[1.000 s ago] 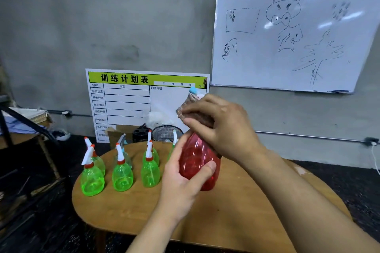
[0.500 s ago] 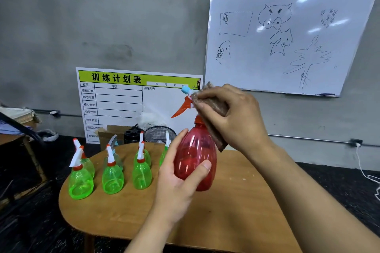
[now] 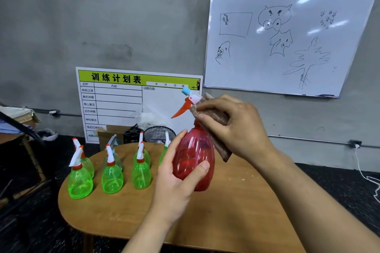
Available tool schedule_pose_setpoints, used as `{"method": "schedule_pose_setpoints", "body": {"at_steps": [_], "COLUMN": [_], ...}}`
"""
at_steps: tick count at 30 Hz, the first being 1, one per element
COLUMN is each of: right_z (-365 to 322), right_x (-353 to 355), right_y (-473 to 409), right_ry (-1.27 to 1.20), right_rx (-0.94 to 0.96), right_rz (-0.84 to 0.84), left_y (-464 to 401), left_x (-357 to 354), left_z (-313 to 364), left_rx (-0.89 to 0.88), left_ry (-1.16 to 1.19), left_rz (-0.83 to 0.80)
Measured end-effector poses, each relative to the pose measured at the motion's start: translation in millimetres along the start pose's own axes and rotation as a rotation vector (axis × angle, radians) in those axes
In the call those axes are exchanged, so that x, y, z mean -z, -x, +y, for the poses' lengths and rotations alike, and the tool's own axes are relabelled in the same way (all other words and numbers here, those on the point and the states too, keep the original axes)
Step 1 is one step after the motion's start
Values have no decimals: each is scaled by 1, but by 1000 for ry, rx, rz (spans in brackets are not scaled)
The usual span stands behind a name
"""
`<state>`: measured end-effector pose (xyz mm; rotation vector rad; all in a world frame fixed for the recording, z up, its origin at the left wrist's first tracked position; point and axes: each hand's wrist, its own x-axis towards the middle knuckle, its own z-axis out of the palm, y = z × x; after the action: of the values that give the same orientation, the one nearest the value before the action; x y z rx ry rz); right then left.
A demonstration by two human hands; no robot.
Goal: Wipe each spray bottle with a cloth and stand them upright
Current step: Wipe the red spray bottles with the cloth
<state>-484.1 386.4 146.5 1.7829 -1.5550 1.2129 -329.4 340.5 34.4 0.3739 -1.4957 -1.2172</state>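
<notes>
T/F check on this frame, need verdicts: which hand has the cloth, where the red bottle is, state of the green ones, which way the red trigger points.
1. The left hand grips the red bottle by its body. True.
2. The right hand holds the brown cloth at the bottle's neck. True.
3. The red bottle stands on the wooden table. False: it is held above it.
4. The green bottles lie on their sides. False: they stand upright.
5. The orange trigger points toward image left. True.

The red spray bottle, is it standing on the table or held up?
Held up: the left hand grips the red spray bottle above the table.
</notes>
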Motion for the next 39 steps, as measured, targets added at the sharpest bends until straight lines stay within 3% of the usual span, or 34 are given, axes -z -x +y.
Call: {"method": "schedule_pose_setpoints", "body": {"at_steps": [2, 5, 9, 12, 17, 21, 23, 26, 31, 36, 39], "right_z": [3, 2, -9, -14, -9, 4, 8, 1, -4, 4, 1], "right_x": [3, 9, 11, 4, 2, 16, 21, 14, 8, 22, 23], "right_y": [-7, -23, -42, -45, -38, -33, -35, -40, -35, -32, -34], "right_ry": [-4, -221, -395, -357, -223, -150, -158, -257, -362, -207, -174], "right_rx": [-55, -154, -210, -225, -271, -332, -350, -329, -308, -365, -302], "right_rz": [106, 176, 52, -95, -117, -318, -277, -74, -136, -333, -148], "left_y": [2, 2, 0, -1, -3, -6, -4, -3, -3, -5, -2], "left_x": [1, 0, 0, 0, 4, 13, 14, 10, 7, 18, 18], "left_z": [-1, -1, 1, 3, 4, 2, 1, 1, 4, 3, 0], "left_rx": [-1, -9, -15, -19, -5, 7, 6, -8, -20, -10, -5], "left_ry": [-5, -8, -5, 3, 30, 56, 38, 3, -5, 12, -17], "left_rz": [-7, -20, -31, -21, 29, 57, 32, 5, 5, 29, 8]}}
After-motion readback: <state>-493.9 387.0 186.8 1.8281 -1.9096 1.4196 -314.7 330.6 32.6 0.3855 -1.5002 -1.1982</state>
